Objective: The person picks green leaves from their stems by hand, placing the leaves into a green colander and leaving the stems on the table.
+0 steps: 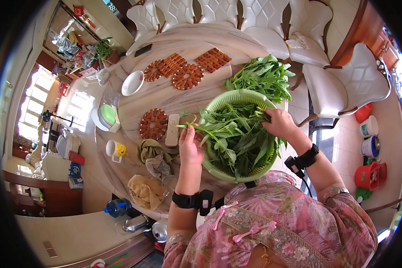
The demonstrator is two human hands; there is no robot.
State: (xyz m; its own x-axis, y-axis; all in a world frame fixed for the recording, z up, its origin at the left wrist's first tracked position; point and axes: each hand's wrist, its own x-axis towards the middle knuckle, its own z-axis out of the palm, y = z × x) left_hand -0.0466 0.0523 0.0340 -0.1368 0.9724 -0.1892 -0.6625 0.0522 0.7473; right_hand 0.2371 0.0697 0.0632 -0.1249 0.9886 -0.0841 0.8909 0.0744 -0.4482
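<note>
A green plastic basket [217,172] full of leafy greens [241,140] stands at the near edge of the marble table, right in front of me. Between thumb and fingers, my left hand [191,144] pinches the stem end of a leafy sprig [216,132] whose leaves reach over the basket's left side. My right hand [279,124] is closed around several green stems at the basket's right rim; its fingertips are partly hidden. Behind the basket lies a larger heap of leafy greens [261,77] on the table.
Brown woven trivets [188,76] lie on the marble table [134,110], near a white bowl [133,83]. To the left are a power strip [172,130], a yellow-patterned mug [116,150] and crumpled cloths [145,191]. White padded chairs [348,77] stand around the far side.
</note>
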